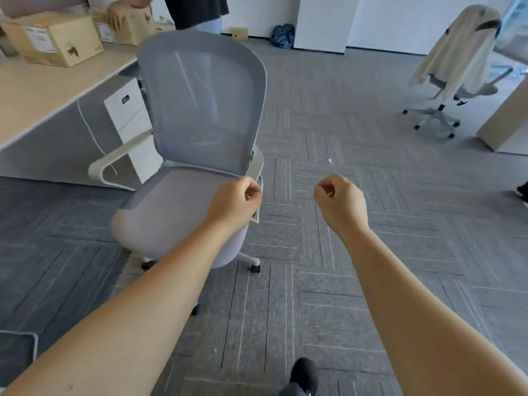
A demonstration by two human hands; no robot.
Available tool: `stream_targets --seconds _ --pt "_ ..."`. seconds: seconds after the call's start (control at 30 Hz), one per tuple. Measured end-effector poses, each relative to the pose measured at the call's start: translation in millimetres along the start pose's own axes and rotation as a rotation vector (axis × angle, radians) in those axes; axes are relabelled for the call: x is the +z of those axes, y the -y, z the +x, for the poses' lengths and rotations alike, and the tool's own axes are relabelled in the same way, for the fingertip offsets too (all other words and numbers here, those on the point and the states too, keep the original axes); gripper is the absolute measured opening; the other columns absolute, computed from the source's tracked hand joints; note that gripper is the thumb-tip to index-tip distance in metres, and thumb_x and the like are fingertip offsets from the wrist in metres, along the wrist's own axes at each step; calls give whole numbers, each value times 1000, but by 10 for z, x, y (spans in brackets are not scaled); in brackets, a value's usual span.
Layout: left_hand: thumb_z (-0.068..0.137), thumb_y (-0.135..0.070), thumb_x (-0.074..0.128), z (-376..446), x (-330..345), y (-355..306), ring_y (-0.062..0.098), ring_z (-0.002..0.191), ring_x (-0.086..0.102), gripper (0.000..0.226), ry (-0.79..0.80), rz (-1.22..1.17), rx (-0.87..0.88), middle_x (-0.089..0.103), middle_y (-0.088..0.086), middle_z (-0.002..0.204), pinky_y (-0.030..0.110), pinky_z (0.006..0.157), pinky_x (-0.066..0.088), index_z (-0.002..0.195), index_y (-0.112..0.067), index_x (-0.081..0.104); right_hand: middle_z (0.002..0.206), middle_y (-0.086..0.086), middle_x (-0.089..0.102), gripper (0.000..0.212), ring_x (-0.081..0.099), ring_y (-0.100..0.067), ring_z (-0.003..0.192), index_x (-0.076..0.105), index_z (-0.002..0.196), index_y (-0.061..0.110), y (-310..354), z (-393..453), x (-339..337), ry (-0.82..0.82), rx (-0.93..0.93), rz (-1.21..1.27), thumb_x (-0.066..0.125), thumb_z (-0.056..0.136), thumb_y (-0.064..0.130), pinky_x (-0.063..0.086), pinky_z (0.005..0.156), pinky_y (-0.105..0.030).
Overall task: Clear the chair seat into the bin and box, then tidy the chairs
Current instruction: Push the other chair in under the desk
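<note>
Grey carpet-tile floor, office room. Two chairs: grey mesh chair centre-left beside the table, seat bare; second chair far right, cloth-draped. Two cardboard boxes on table, labels unreadable. Left hand and right hand: each grip curled, holding nothing visible.

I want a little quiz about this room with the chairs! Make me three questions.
1. True or false: something lies on the grey chair's seat.
2. What hangs over the far chair? A) cream cloth B) black coat C) nothing
3. What sits on the desk?

Key:
1. False; the visible seat is bare.
2. A, the cream cloth.
3. Cardboard boxes.

Bonus: the left hand and right hand are curled, holding nothing visible.
</note>
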State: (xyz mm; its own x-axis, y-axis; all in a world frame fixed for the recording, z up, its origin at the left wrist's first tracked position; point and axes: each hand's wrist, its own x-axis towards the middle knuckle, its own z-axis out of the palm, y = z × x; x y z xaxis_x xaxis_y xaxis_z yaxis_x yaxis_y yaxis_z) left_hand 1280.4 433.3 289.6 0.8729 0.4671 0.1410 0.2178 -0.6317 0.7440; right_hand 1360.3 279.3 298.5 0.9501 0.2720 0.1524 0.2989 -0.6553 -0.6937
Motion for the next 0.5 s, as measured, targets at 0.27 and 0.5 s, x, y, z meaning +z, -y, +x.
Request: stream_targets --seconds 0.27,0.5 --pt "85 -20 52 1479 702 -405 15 83 53 5 -73 -14 -156 62 -2 89 22 73 35 82 -21 56 102 -10 66 19 60 -27 90 62 96 7 -368 1796 -109 104 -82 10 49 86 18 52 80 -41" --pt "85 -18 51 2481 851 -328 19 89 57 8 -141 -17 -261 64 2 93 21 73 35 87 -16 59 99 -10 65 19 56 -25 84 62 95 6 -418 2955 183 200 -146 29 49 87 18 48 74 -36"
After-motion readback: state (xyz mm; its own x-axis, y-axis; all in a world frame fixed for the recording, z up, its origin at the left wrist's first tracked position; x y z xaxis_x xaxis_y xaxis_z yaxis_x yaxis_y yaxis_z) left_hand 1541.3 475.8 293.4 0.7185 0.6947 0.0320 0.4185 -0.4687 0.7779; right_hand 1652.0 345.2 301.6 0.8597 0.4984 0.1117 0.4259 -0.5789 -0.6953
